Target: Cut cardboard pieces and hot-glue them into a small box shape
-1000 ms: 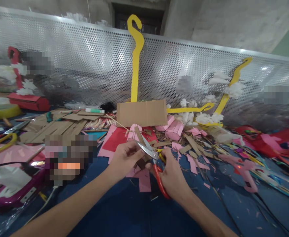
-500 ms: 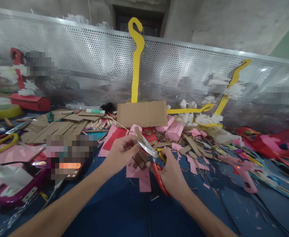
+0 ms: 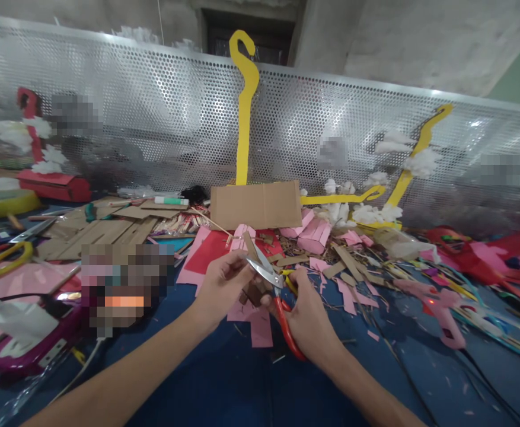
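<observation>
My right hand (image 3: 306,311) is closed around the red and yellow handles of a pair of scissors (image 3: 281,305), whose metal blades point up and to the left. In my left hand (image 3: 224,279) a narrow strip of brown cardboard (image 3: 249,244) is pinched, and the blades lie against it. A small folded piece of brown cardboard (image 3: 253,295) sits beneath the blades between my hands, partly hidden by fingers. Below lies a pink paper cutout (image 3: 260,329) on the blue table (image 3: 224,379).
Ahead, a cardboard piece (image 3: 255,206) stands before a tall yellow hook shape (image 3: 244,118). A pink glue gun (image 3: 440,311) with a cord lies right. Cardboard strips (image 3: 104,237) and a blurred-out phone-like object (image 3: 124,296) lie left. Paper scraps (image 3: 348,296) are scattered about.
My hands have barely moved. The scissors and my right hand have shifted slightly, and the small folded cardboard is now more covered by blades and fingers.
</observation>
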The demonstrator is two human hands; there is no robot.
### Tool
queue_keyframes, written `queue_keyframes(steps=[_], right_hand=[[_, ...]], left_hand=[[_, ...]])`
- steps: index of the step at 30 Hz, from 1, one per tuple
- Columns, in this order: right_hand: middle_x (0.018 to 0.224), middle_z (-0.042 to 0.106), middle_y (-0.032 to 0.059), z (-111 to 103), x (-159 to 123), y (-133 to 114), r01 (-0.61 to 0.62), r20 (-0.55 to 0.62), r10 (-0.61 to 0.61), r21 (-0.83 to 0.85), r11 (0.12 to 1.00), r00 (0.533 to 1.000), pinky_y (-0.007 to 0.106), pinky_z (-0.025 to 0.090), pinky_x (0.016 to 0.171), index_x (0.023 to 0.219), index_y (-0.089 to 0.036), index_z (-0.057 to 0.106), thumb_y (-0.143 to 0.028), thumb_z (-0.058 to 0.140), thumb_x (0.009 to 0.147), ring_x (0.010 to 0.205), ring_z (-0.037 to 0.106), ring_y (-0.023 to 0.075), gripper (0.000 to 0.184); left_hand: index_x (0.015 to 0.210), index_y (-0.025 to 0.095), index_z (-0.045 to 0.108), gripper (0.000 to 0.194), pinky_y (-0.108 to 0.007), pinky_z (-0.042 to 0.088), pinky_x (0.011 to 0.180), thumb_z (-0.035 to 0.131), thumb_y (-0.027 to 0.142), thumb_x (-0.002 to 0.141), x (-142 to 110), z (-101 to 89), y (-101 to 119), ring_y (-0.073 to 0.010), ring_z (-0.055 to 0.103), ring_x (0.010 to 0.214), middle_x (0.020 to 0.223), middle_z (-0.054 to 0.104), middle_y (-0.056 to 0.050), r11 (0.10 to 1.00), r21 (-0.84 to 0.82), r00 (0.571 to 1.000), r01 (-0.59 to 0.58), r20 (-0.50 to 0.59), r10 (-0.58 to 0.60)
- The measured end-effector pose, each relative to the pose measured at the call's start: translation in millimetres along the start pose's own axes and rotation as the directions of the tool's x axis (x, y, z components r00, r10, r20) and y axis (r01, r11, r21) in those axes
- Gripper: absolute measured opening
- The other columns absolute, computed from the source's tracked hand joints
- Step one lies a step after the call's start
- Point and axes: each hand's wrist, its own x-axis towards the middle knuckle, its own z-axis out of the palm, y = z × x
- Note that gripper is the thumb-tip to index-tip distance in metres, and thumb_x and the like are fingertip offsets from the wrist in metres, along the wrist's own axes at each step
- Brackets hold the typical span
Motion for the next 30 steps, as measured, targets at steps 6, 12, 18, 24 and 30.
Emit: queue_keyframes(steps=[6,12,18,24,30], right_hand=[[0.085,0.06,0.0001,3.2,-1.7,1.3,0.005,-0.009,-0.005,0.001,1.0,1.0,0.031,0.046,0.065,0.097,-0.024,0.047,-0.035,0.07,0.08,0.072,0.059,0.0207,0.031],[0.08,0.06,-0.0014,4.2,-1.5,-2.2,0.04,-0.018,-0.039,0.067,0.997,0.999,0.028,0.042,0.06,0.091,-0.024,0.046,-0.035,0.069,0.082,0.067,0.057,0.0183,0.027],[0.085,0.061,0.0007,7.1,-1.4,-0.9,0.007,-0.017,-0.005,0.07,0.998,1.0,0.032,0.046,0.064,0.098,-0.023,0.048,-0.04,0.071,0.081,0.071,0.06,0.0206,0.034],[0.106,0.062,0.0079,9.8,-4.2,2.2,0.033,-0.039,-0.031,0.054,0.998,0.999,0.039,0.052,0.082,0.11,-0.022,0.048,-0.039,0.075,0.077,0.094,0.065,0.0269,0.046],[0.104,0.062,0.0069,5.6,-4.5,-2.8,-0.009,-0.003,0.01,0.053,0.999,1.0,0.038,0.052,0.08,0.108,-0.022,0.047,-0.037,0.074,0.078,0.091,0.065,0.0263,0.043]], left_hand=[[0.089,0.015,0.064,0.027,-0.02,0.044,0.044,0.073,0.04,0.085,-1.1,0.5,-2.8,-0.0101,0.055,0.052,0.069,0.063,0.0,1.0,-0.011,1.0,-0.013,0.006,0.013],[0.089,0.015,0.065,0.029,-0.021,0.047,0.046,0.075,0.042,0.085,-1.0,1.2,-3.6,-0.0103,0.057,0.054,0.071,0.064,-0.001,0.999,-0.031,1.0,-0.026,0.006,0.026],[0.089,0.015,0.065,0.025,-0.021,0.048,0.047,0.073,0.039,0.087,0.6,-1.6,-5.8,-0.0109,0.058,0.056,0.07,0.064,-0.001,0.999,-0.009,0.999,-0.034,0.0,0.034],[0.091,0.015,0.063,0.026,-0.022,0.046,0.043,0.071,0.04,0.088,-0.4,-0.7,-5.8,-0.0098,0.054,0.047,0.067,0.064,0.001,1.0,-0.018,1.0,-0.002,0.026,0.003],[0.09,0.015,0.064,0.025,-0.023,0.048,0.045,0.071,0.039,0.087,-0.4,-0.3,-5.5,-0.0104,0.057,0.05,0.072,0.067,-0.001,1.0,0.015,1.0,-0.016,0.011,0.016]])
